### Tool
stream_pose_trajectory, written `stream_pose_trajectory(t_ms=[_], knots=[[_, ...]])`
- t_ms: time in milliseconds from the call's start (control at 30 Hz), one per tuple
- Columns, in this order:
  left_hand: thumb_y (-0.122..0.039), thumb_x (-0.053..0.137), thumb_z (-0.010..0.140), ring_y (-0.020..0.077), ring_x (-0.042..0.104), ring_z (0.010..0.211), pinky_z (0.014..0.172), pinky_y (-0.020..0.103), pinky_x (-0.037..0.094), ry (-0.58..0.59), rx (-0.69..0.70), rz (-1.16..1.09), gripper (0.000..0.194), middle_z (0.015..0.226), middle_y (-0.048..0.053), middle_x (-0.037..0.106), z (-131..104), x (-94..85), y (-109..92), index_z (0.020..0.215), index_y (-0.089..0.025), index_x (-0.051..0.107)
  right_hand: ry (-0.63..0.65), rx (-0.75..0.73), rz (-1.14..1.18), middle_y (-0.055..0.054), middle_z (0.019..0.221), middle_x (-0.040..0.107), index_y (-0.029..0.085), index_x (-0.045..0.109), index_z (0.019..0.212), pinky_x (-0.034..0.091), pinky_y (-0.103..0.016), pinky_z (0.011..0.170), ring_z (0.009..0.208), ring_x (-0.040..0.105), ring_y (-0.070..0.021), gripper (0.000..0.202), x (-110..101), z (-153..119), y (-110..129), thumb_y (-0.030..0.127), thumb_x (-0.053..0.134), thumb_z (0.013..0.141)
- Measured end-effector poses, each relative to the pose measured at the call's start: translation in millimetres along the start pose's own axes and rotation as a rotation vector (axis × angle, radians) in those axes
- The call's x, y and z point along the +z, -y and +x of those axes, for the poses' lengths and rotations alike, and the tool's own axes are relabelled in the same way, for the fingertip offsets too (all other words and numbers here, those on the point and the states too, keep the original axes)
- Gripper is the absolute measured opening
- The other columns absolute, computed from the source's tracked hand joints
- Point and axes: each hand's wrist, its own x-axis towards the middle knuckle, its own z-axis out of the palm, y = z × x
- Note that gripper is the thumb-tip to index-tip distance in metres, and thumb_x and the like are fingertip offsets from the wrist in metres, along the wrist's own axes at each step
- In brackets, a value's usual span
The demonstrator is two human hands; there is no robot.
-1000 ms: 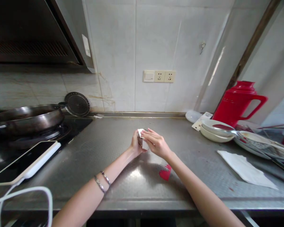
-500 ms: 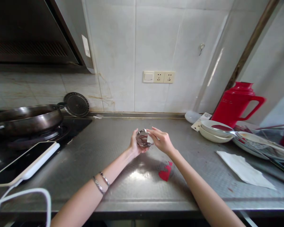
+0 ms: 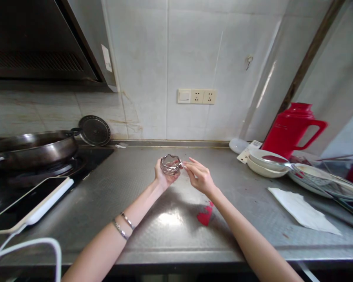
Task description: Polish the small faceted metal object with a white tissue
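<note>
A small clear glass bowl point(image 3: 170, 164) with a wavy dark rim is held up above the steel counter by my left hand point(image 3: 164, 177), whose fingers wrap round its left side and underside. At the bowl's right edge, my right hand point(image 3: 198, 174) has its thumb and fingertips pinched together. What sits between those fingertips is too small to make out. A red patch point(image 3: 204, 216) lies on the counter below my right hand.
At the left a pan point(image 3: 35, 150) stands on the stove, near a phone point(image 3: 23, 201) with a white cable. On the right are a red thermos point(image 3: 291, 129), stacked bowls point(image 3: 266, 169), plates with utensils, and a white napkin point(image 3: 304, 209).
The bowl and my left hand have moved slightly left, and the bowl's opening faces the camera differently. The white piece seen at my right fingertips is now mostly out of sight.
</note>
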Motion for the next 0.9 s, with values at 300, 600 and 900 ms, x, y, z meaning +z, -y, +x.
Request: stream_pose_trajectory(t_ms=[300,600,900], knots=[[-0.056,0.029,0.082,0.0167,0.050,0.040,0.034,0.022,0.023,0.074,-0.221,0.206,0.065,0.070,0.020,0.067,2.8,-4.2,11.4,0.095,-0.004,0.065,-0.262,0.419,-0.027,-0.007,0.095,0.074,0.019,0.072,0.098,0.057,-0.030,0.077,0.086,0.071,-0.0207,0.023,-6.1,8.5,-4.1,0.027,0.051,0.091],[-0.058,0.029,0.081,0.0125,0.043,0.035,0.031,0.020,0.018,0.123,-0.307,0.222,0.064,0.067,0.018,0.066,-3.2,-0.9,13.7,0.087,-0.006,0.065,0.027,0.526,0.241,-0.001,0.068,0.072,0.017,0.074,0.097,0.047,-0.019,0.051,0.052,0.063,-0.0117,0.026,0.2,2.5,3.0,0.030,0.052,0.091],[-0.048,0.032,0.085,0.0161,0.052,0.042,0.034,0.021,0.028,-0.018,-0.034,-0.017,0.050,0.057,0.008,0.060,0.7,-3.2,18.2,0.086,-0.010,0.065,0.028,0.186,0.127,-0.009,0.100,0.073,0.020,0.068,0.105,0.057,-0.029,0.079,0.087,0.071,-0.0191,0.025,6.7,-3.1,10.5,0.016,0.048,0.091]])
